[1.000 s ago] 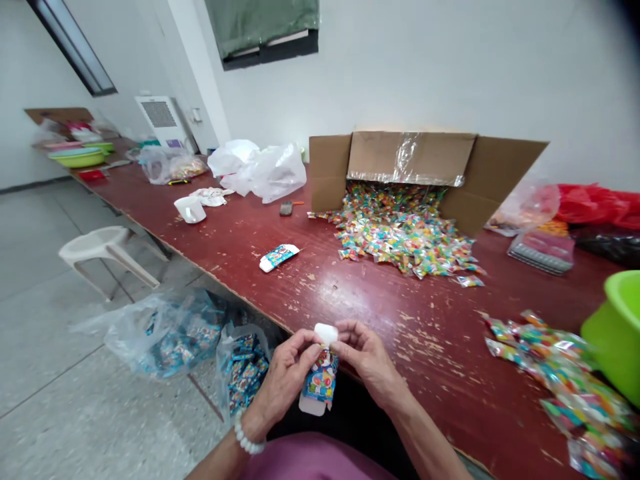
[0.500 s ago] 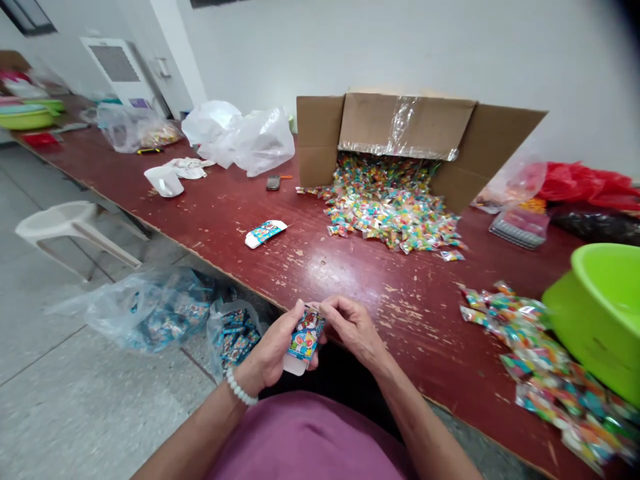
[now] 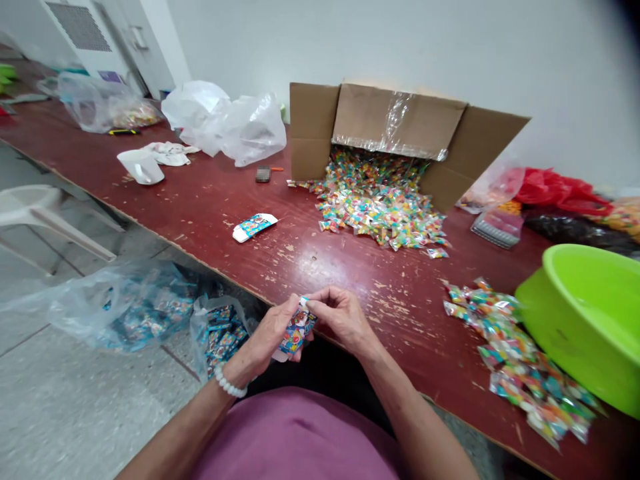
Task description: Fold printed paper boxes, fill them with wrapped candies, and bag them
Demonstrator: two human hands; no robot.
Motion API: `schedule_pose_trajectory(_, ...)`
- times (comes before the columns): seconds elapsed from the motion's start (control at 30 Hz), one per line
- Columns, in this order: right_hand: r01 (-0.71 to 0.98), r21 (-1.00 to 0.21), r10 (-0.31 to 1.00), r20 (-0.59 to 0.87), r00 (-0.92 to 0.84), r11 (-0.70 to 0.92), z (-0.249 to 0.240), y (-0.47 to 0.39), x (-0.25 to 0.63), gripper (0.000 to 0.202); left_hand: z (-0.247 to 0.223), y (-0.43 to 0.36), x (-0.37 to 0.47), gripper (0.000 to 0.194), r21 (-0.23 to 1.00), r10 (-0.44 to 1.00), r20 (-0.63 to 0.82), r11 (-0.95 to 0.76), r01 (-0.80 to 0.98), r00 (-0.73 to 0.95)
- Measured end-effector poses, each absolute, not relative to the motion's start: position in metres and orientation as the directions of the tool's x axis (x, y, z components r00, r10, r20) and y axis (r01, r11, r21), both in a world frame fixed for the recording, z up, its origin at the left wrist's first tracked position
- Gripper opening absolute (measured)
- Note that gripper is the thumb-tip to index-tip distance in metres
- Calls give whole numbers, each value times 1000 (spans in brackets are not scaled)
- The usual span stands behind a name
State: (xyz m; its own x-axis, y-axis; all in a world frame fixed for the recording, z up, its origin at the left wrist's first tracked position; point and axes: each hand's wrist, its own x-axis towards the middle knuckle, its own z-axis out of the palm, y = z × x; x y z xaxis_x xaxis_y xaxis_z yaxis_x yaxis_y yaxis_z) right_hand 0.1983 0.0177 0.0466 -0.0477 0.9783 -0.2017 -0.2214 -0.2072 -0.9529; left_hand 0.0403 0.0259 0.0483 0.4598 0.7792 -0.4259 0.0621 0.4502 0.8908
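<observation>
A small blue printed carton (image 3: 297, 331) is gripped in my left hand (image 3: 270, 337), above my lap at the table's front edge. Its lower white flap hangs out below. My right hand (image 3: 344, 319) pinches the carton's top end between thumb and forefinger, where a bit of white and blue flap shows. The fingers behind the carton are mostly hidden. A similar carton (image 3: 254, 227) lies on the red table (image 3: 210, 207), beyond my hands to the left. Wrapped candies (image 3: 383, 207) spill from a cardboard box (image 3: 395, 119) on its side farther back.
More candy packets (image 3: 520, 360) lie beside a green basin (image 3: 550, 287) on the right. Plastic bags of blue cartons (image 3: 145, 313) sit low on the left, near a white stool (image 3: 45, 207). A white scoop (image 3: 143, 167) and white bags (image 3: 225, 127) are at back left.
My right thumb and forefinger have shifted onto the carton's top, where the flap is now bent up. The carton sits tilted more. The whole view has swung slightly right.
</observation>
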Motion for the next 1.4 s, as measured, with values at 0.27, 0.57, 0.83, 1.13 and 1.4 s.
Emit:
schedule_pose_trajectory(0.27,-29,-999,976,46,-212,41,46,8,204,25,43,27,35,71,856,755,-454,517,-4,473)
schedule_pose_trajectory(0.57,648,-742,977,212,-16,171,27,103,241,23,28,11,23,49,729,752,-485,630,-270,446)
schedule_pose_trajectory(0.83,717,-697,945,241,222,9,-7,224,279,29,4,-18,-10,49,503,568,-660,820,-273,491)
schedule_pose_trajectory(1.13,322,-945,896,101,433,-50,-12,155,287,47,-7,34,-90,39,752,444,-656,460,473,610)
schedule_pose_trajectory(1.4,-115,-977,965,-196,177,-177,31,72,255,40,19,51,-21,42,820,670,-466,573,-2,577)
